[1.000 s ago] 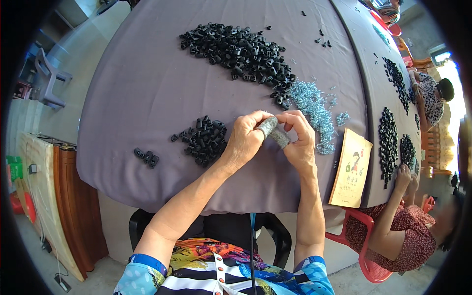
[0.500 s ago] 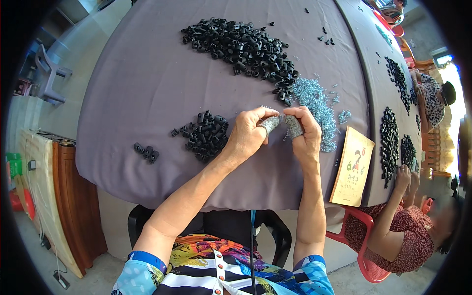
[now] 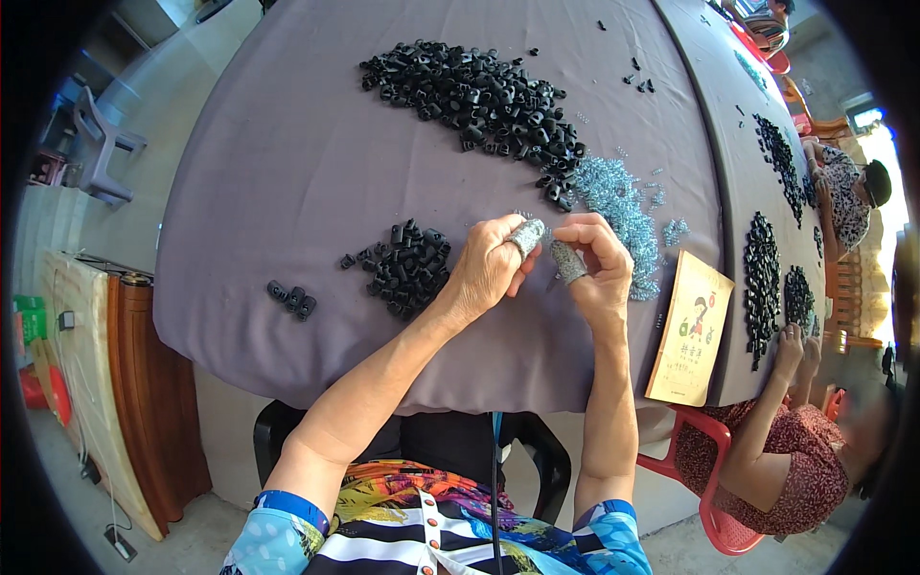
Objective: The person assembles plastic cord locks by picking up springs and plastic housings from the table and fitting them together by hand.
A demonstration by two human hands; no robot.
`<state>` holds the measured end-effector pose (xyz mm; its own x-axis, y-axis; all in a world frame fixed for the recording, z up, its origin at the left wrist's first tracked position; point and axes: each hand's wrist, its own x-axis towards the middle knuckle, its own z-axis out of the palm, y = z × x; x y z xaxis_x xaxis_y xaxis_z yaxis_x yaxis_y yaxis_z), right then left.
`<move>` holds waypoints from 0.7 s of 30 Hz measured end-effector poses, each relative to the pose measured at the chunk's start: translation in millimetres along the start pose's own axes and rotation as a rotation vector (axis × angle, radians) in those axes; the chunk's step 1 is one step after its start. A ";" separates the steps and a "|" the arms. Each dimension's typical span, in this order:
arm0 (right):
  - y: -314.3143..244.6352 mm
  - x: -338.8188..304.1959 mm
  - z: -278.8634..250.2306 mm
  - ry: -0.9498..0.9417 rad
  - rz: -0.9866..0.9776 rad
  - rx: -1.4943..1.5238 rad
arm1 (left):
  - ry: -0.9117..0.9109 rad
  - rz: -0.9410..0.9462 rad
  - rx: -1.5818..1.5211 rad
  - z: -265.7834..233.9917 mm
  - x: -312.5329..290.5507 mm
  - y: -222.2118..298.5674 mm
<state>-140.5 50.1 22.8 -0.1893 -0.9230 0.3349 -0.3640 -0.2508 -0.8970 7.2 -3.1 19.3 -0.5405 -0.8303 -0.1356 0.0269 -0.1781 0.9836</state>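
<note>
My left hand (image 3: pixel 491 261) and my right hand (image 3: pixel 601 266) face each other above the grey tablecloth, a small gap between their fingertips. Grey wrapping covers both thumbs. Each hand is closed in a pinch; anything between the fingers is too small to make out. Just beyond my right hand spreads a pile of small bluish metal springs (image 3: pixel 618 206). A smaller heap of black plastic pieces (image 3: pixel 407 268) lies left of my left hand. The large heap of black pieces (image 3: pixel 470 91) is farther off, reaching the springs at its right end.
A tan booklet (image 3: pixel 690 331) lies at the table's right side. Three black pieces (image 3: pixel 290 299) sit apart at the left. A co-worker in a red patterned top (image 3: pixel 767 470) sits to the right by more black heaps (image 3: pixel 762 287). A wooden cabinet (image 3: pixel 144 383) stands left.
Both wrapped thumbs have changed angle: the left one has tipped up and the right one has turned inward. My right fingers have curled more. The whole view has shifted slightly.
</note>
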 end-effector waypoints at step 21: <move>8.1 1.7 1.2 0.028 -0.081 -0.110 | -0.044 -0.046 -0.085 2.6 1.6 0.3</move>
<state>-142.7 46.1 15.7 -0.1803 -0.8920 0.4146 -0.4768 -0.2894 -0.8300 4.1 -3.2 19.7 -0.5795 -0.7963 -0.1735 0.0712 -0.2616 0.9625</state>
